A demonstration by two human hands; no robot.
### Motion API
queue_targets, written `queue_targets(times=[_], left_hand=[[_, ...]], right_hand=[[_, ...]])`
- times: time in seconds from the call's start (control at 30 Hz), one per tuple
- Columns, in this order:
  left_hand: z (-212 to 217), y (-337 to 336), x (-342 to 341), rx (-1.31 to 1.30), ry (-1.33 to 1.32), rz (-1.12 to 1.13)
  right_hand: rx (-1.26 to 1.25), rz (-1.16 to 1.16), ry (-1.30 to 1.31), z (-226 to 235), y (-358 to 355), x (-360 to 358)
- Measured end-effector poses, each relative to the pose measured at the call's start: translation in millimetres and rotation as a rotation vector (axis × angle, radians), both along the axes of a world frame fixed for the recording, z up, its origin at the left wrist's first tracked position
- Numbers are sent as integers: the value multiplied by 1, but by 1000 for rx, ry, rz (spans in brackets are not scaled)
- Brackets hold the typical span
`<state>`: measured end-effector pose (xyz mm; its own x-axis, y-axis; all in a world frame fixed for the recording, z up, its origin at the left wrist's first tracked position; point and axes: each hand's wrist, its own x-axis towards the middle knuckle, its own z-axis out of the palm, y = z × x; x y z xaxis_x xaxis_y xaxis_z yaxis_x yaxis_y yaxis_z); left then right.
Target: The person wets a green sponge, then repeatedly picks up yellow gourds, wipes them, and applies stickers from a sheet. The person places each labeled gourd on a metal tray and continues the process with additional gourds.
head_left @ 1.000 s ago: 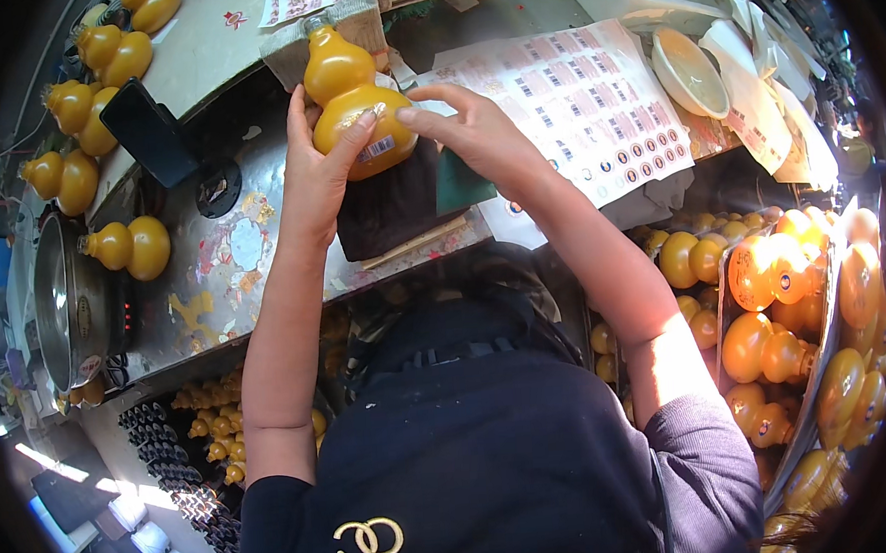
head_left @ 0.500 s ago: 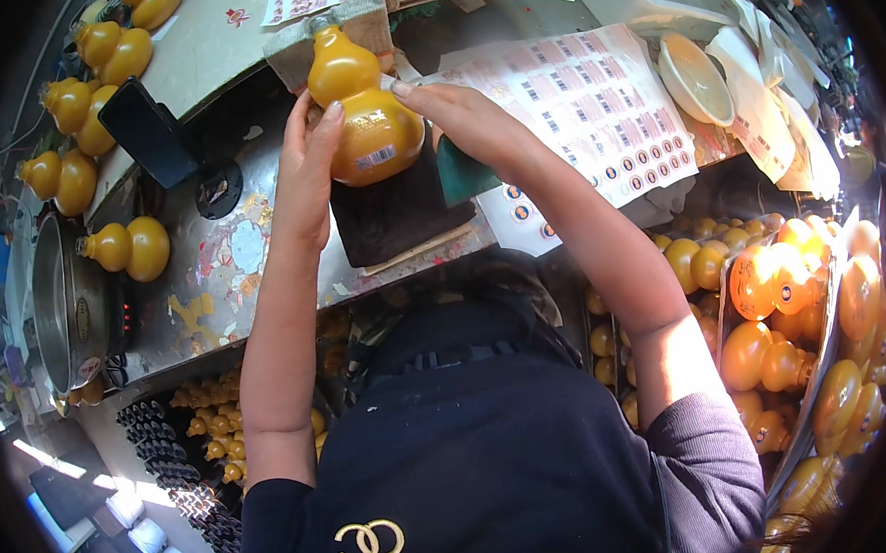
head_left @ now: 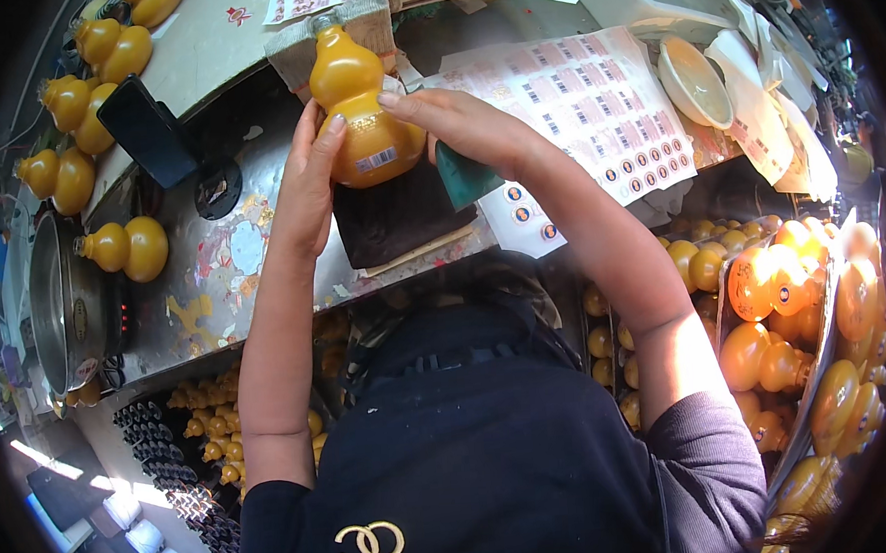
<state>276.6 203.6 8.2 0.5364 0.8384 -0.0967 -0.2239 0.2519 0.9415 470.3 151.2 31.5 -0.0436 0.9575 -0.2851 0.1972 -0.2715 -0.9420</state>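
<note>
A glossy yellow-brown gourd-shaped bottle (head_left: 349, 69) leans back, neck away from me, against a cloth-covered rest (head_left: 286, 52). A small barcode label (head_left: 376, 159) is on its lower bulb. My left hand (head_left: 309, 173) is closed round the lower bulb's left side, thumb in front. My right hand (head_left: 463, 127) grips the right side, its thumb pressing near the waist; its other fingers are mostly hidden. A small whitish piece (head_left: 393, 85) shows beside that thumb. Below the right palm a flat green piece (head_left: 466, 178) sticks out; whether the hand holds it I cannot tell. Underneath lies a dark pad (head_left: 390, 224).
Sticker sheets (head_left: 585, 109) lie to the right, near a white bowl (head_left: 694, 81). At left are a phone on a stand (head_left: 145, 132), another gourd bottle (head_left: 126, 248) and a metal pan (head_left: 59, 307). Boxes of gourds (head_left: 758, 360) stand below the table at right.
My right thumb has slid slightly left and down over the bottle's waist. The left hand keeps its grip, and the bottle has barely shifted.
</note>
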Motion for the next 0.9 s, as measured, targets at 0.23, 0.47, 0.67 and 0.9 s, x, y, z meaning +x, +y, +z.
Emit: queue_targets(times=[0.23,0.47,0.67,0.9], left_hand=[[0,-4,7,75,98,47],[-2,-1,-2,32,30,13],[-5,-7,-7,203,151,-34],[-7,5,-14,-69,-104,-108]], right_hand=[[-37,26,-11,2,5,2],[-47,-57,190,-1,-4,-2],[128,-84,92,-28,-18,-7],[50,-46,251,-13,-19,-3]])
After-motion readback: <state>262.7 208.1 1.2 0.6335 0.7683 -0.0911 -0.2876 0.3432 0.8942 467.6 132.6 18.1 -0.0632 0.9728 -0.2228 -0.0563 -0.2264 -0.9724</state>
